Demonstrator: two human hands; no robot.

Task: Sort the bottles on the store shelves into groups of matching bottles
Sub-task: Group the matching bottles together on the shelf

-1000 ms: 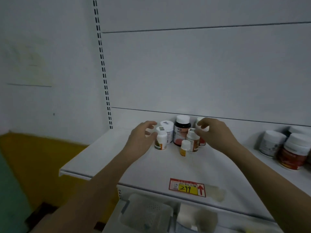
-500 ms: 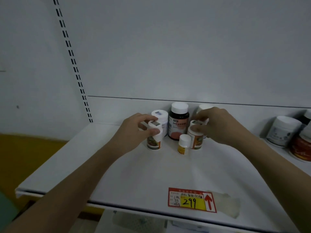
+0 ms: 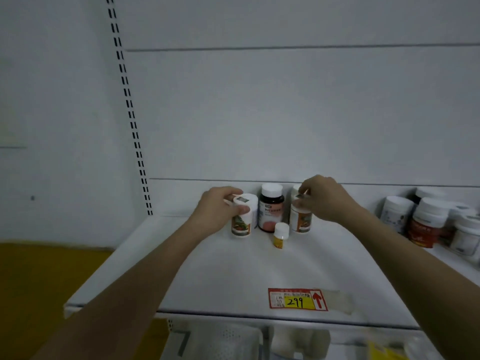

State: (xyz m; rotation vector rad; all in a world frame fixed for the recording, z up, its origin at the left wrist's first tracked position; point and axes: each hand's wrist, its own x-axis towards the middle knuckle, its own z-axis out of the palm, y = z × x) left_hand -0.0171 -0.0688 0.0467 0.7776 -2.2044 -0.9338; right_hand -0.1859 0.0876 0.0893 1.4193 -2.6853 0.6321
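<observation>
From the head view, the left hand (image 3: 218, 207) is wrapped around a white bottle (image 3: 242, 216) that stands on the shelf (image 3: 233, 271). The right hand (image 3: 324, 198) pinches the top of another white bottle (image 3: 301, 219) near the back. A dark bottle (image 3: 271, 207) and a tiny yellow bottle (image 3: 281, 235) stand between them.

A shop (price tag (image 3: 298, 299) on shelf (image 3: 233, 268)).

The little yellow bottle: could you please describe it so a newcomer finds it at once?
Start at the white shelf and the bottles between both hands. The little yellow bottle stands in front of the dark bottle, untouched. It is the shortest, the only one with a yellow body.
</observation>
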